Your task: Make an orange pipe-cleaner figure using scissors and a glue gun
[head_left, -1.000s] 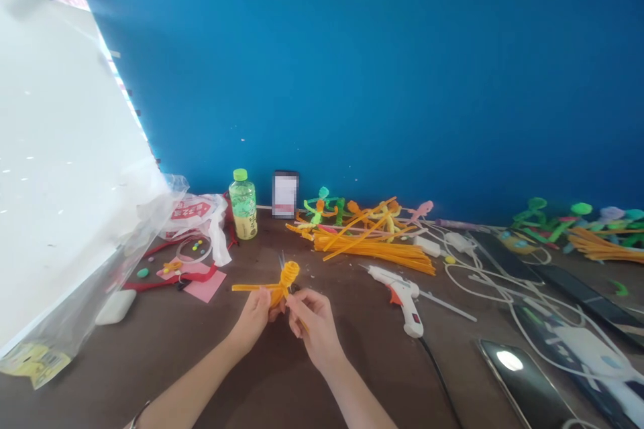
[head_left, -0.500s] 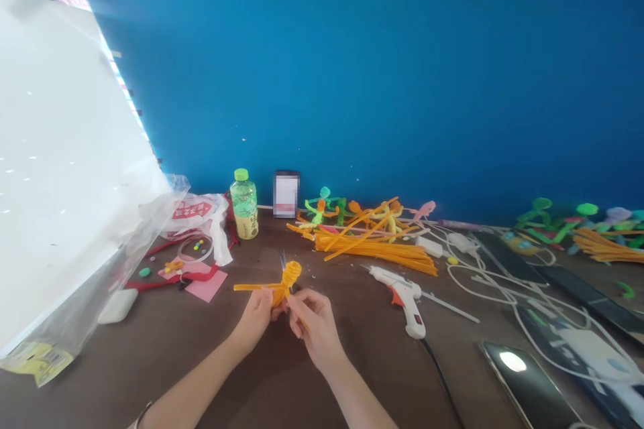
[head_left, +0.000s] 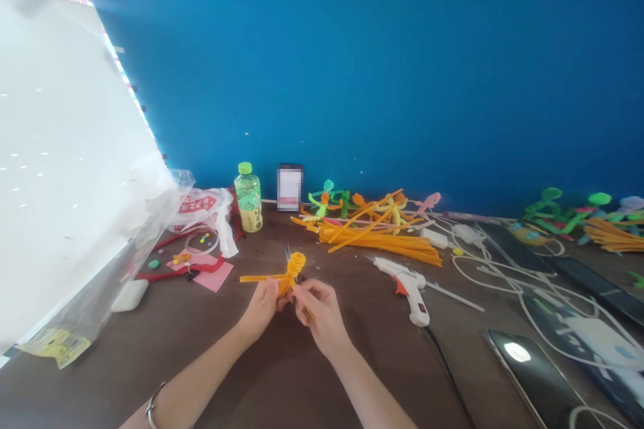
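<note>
Between my hands is an orange pipe-cleaner figure (head_left: pixel 296 261) with a coiled head on top and one straight arm sticking out to the left. My left hand (head_left: pixel 262 308) is closed round its body. The fingers of my right hand (head_left: pixel 320 312) pinch it on the right side, where a strand end shows below the fingertips. Just behind the head rise the metal tips of what looks like scissors (head_left: pixel 288 251); their handles are mostly hidden, so whether a hand touches them cannot be told.
A white glue gun (head_left: pixel 412 295) lies to the right, near a phone (head_left: pixel 528 375) and tangled white cables. Behind are orange pipe cleaners (head_left: pixel 382 244), small figures, a drink bottle (head_left: pixel 248 201) and an upright phone (head_left: pixel 290 188). Pink paper (head_left: pixel 216 275) and plastic bags lie left.
The whole view has shifted slightly, so things sit a little higher and further right. My hands keep the same hold on the figure.
</note>
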A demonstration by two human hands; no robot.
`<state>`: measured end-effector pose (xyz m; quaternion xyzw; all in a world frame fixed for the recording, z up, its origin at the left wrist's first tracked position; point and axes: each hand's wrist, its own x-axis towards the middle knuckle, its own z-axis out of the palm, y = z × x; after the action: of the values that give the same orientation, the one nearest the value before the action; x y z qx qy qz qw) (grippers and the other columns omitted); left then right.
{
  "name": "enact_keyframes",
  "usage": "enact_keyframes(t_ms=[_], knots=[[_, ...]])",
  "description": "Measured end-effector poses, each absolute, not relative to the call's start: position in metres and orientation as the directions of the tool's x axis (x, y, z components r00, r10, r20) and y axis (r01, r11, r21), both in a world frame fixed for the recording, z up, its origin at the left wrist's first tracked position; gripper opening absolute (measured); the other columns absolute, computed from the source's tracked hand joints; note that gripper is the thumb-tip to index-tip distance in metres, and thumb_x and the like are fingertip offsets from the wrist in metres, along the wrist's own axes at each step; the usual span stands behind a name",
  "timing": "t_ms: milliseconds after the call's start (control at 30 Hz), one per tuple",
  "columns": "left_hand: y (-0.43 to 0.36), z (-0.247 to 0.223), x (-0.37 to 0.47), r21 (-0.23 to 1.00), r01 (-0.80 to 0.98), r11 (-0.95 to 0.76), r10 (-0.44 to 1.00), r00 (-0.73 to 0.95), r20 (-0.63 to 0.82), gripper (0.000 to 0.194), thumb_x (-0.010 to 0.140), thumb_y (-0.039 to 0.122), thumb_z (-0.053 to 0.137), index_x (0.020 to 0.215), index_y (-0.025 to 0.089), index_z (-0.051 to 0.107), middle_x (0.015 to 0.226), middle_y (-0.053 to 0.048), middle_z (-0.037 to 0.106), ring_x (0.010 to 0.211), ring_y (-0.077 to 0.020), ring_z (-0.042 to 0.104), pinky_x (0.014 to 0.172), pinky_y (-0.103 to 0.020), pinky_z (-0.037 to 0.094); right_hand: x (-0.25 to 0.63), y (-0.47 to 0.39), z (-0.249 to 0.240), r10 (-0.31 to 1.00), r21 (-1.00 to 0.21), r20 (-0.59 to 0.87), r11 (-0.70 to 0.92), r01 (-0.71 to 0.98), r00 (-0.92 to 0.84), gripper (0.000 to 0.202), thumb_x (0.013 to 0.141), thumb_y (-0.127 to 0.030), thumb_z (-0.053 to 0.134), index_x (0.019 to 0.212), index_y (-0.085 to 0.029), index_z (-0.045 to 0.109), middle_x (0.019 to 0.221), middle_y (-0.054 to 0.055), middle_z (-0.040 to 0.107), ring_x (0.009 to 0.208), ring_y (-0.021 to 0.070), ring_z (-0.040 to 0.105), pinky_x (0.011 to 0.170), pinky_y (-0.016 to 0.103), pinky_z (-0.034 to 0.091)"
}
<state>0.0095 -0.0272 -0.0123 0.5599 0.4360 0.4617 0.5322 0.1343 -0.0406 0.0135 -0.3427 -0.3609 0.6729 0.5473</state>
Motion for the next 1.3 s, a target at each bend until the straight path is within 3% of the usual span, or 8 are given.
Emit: enact_keyframes(t_ms=[367,667,933,1300], knots=[[-0.026,-0.025,0.01,0.997,-0.072,-0.012,0.983,0.184,0.025,0.055,0.079,0.063,0.027,0.056,0.015,0.043,0.048,0.004,0.033,0.045,-0.0077,0.027,0.046,-0.022,0.022,0.134,-0.042,0.018,0.983,-0.856,-0.076,-0.151,-0.494,-0.17,0.025,0.065,-0.03,0.071,0.054,-0.014,0.056,0.046,-0.003,0.052,0.032,0.0027,0.033,0.036,0.02,0.02],[-0.026,-0.02,0.009,1.0,-0.025,-0.011,0.984,0.179,0.015,0.05,0.078,0.058,0.037,0.054,0.015,0.044,0.047,0.004,0.034,0.045,-0.0074,0.028,0.046,-0.022,0.023,0.134,-0.042,0.019,0.978,-0.836,-0.093,-0.179,-0.518,-0.189,0.027,0.064,-0.03,0.072,0.052,-0.014,0.054,0.046,-0.003,0.052,0.032,0.0021,0.032,0.036,0.02,0.019],[-0.025,-0.017,0.009,1.0,0.015,-0.001,0.987,0.158,-0.001,0.047,0.076,0.054,0.047,0.051,0.014,0.047,0.045,0.003,0.035,0.047,-0.0074,0.029,0.046,-0.021,0.025,0.135,-0.042,0.015,0.976,-0.831,-0.093,-0.184,-0.525,-0.195,0.026,0.065,-0.03,0.071,0.053,-0.014,0.055,0.039,-0.006,0.044,0.031,0.0027,0.032,0.034,0.019,0.019],[-0.026,-0.023,0.01,0.999,-0.042,0.027,0.991,0.128,-0.022,0.059,0.074,0.066,0.035,0.053,0.013,0.05,0.045,0.002,0.035,0.046,-0.0079,0.031,0.045,-0.021,0.027,0.135,-0.042,0.015,0.975,-0.837,-0.099,-0.19,-0.514,-0.198,0.028,0.065,-0.032,0.071,0.053,-0.014,0.054,0.04,-0.005,0.047,0.03,0.0021,0.032,0.034,0.019,0.019]])
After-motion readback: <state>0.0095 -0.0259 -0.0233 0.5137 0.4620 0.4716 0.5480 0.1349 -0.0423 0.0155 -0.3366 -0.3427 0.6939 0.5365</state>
